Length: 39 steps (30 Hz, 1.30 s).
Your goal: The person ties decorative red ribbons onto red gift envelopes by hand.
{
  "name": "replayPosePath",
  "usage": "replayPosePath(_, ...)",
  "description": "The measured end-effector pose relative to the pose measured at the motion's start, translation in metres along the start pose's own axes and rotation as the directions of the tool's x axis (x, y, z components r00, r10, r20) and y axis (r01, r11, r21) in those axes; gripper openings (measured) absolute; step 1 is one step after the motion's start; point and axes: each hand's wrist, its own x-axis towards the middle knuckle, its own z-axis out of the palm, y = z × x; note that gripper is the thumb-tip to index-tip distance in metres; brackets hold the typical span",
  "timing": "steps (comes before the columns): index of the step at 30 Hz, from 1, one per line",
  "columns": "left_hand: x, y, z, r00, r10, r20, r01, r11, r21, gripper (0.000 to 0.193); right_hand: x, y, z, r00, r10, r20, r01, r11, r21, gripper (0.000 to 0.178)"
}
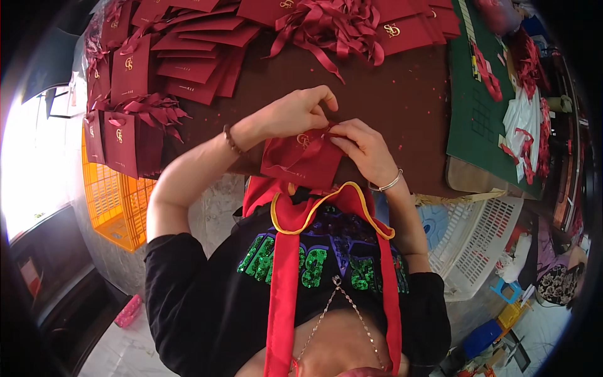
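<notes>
A flat dark red paper gift bag (292, 164) with a gold emblem lies at the table's near edge, just in front of my body. A dark red ribbon (312, 149) runs across its face toward its top edge. My left hand (298, 113) is over the bag's top, index finger raised and bent, the other fingertips curled at the ribbon. My right hand (364, 147) pinches the ribbon at the bag's top right corner. The fingertips of both hands nearly meet there, and the exact hold of the left is partly hidden.
Fanned red bags (201, 63) and a heap of loose ribbons (333, 31) lie along the far side. More bags (122, 141) stand at the left. A green cutting mat (480, 119) covers the right. Below are an orange crate (113, 201) and a white basket (480, 245).
</notes>
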Motion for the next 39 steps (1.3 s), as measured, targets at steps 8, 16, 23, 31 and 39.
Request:
replayPosePath(8,0.015,0.004,-0.001,0.989,-0.120,0.088,0.125,0.991,-0.049,0.039,0.001,0.000,0.009,1.000,0.007,-0.023,-0.007,1.000,-0.010,0.016)
replayPosePath(16,0.017,-0.012,0.017,0.980,-0.097,-0.172,0.060,0.976,-0.207,0.036,0.003,0.010,0.010,0.998,0.051,-0.044,-0.047,0.995,0.083,0.015)
replayPosePath(23,0.019,0.003,0.017,0.902,0.255,-0.347,-0.126,0.927,0.355,0.028,0.004,0.005,0.015,0.999,0.041,0.021,-0.043,0.989,0.140,0.015)
replayPosePath(31,0.029,-0.024,-0.046,0.983,0.029,-0.180,0.007,0.981,0.195,0.033,0.004,0.010,0.013,0.996,0.079,0.050,-0.088,0.972,0.217,0.013)
replayPosePath(39,0.033,-0.025,-0.015,0.981,0.167,0.098,-0.187,0.951,0.246,0.026,0.010,0.018,0.019,0.995,0.069,0.069,-0.084,0.965,0.249,0.018)
